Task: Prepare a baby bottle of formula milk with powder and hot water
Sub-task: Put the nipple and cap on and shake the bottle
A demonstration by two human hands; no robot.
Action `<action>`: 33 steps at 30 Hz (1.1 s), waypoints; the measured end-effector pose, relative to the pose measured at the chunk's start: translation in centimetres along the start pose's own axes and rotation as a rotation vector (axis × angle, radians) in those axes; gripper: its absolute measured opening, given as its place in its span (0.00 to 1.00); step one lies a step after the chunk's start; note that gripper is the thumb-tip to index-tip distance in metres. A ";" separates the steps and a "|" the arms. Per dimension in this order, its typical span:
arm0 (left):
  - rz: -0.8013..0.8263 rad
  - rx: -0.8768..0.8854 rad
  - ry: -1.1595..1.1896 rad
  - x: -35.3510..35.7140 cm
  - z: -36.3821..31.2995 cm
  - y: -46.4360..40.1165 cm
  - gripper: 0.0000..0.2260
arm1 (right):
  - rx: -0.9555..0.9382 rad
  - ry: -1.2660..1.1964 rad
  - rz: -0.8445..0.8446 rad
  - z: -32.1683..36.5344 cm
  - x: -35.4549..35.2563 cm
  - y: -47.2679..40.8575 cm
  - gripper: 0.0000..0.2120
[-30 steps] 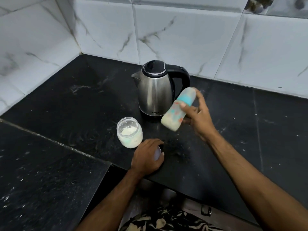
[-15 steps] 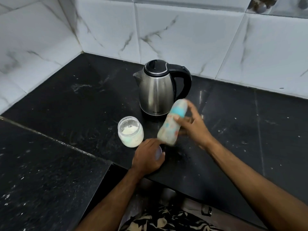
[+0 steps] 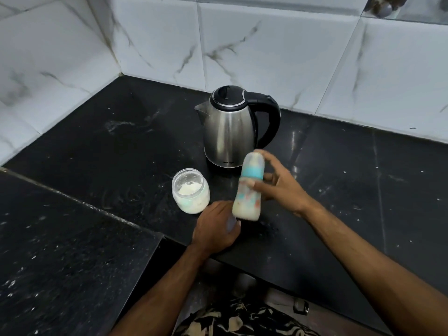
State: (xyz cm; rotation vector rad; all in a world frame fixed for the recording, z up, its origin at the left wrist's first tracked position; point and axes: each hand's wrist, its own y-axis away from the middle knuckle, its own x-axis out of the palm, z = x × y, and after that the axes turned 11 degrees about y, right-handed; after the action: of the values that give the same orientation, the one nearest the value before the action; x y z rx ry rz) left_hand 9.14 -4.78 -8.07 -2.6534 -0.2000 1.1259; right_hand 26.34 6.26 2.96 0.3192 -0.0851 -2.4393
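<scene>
My right hand (image 3: pixel 278 187) grips the baby bottle (image 3: pixel 248 190) around its middle. The bottle has a teal collar and a clear cap, holds pale milk, and stands almost upright just above the black counter (image 3: pixel 97 154), slightly blurred. My left hand (image 3: pixel 214 229) rests on the counter near the front edge, curled over a small pale lid (image 3: pixel 231 223) that is mostly hidden. An open glass jar of white formula powder (image 3: pixel 190 190) stands just left of the bottle. The steel kettle (image 3: pixel 230 127) with a black lid and handle sits behind them.
White marble-look tiled walls close off the back and left of the counter corner. A lower black slab (image 3: pixel 60 251) extends at the front left. White powder specks are scattered on the counter. Patterned clothing (image 3: pixel 242 318) shows at the bottom.
The bottle has swung from tilted and raised beside the kettle handle down and left to nearly upright near the counter. My left hand has stayed on the lid.
</scene>
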 end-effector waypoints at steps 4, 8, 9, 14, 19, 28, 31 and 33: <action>-0.034 -0.012 0.021 0.3 0.2 0.2 0.17 | -0.015 -0.403 -0.339 0.4 -1.3 -2.2 0.36; -0.036 0.002 -0.002 0.2 0.0 -0.1 0.16 | -0.026 -0.023 0.011 -0.1 0.4 -0.2 0.36; -0.030 0.001 -0.013 0.1 0.0 -0.1 0.16 | -0.035 0.067 0.111 -0.5 0.5 0.2 0.36; -0.039 -0.012 -0.002 0.5 0.4 0.2 0.17 | -0.012 -0.300 -0.281 0.3 -0.8 -1.3 0.36; -0.010 0.001 -0.005 0.4 0.4 0.0 0.17 | 0.007 -0.126 -0.078 -0.6 0.4 0.2 0.34; -0.030 -0.010 0.002 0.4 0.4 0.2 0.17 | -0.020 -0.388 -0.353 -0.5 -1.2 -1.3 0.35; 0.011 -0.018 0.000 0.2 0.4 0.0 0.20 | -0.006 -0.059 0.030 -0.4 0.2 1.1 0.36; 0.024 -0.030 -0.001 0.2 0.4 0.0 0.21 | -0.025 -0.004 0.115 -0.4 0.0 1.4 0.36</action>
State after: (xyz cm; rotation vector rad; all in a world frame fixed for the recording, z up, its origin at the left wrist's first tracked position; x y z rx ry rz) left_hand 8.96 -4.67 -8.46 -2.6883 -0.1871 1.1405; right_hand 27.31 5.19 2.76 0.2906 -0.0729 -2.3253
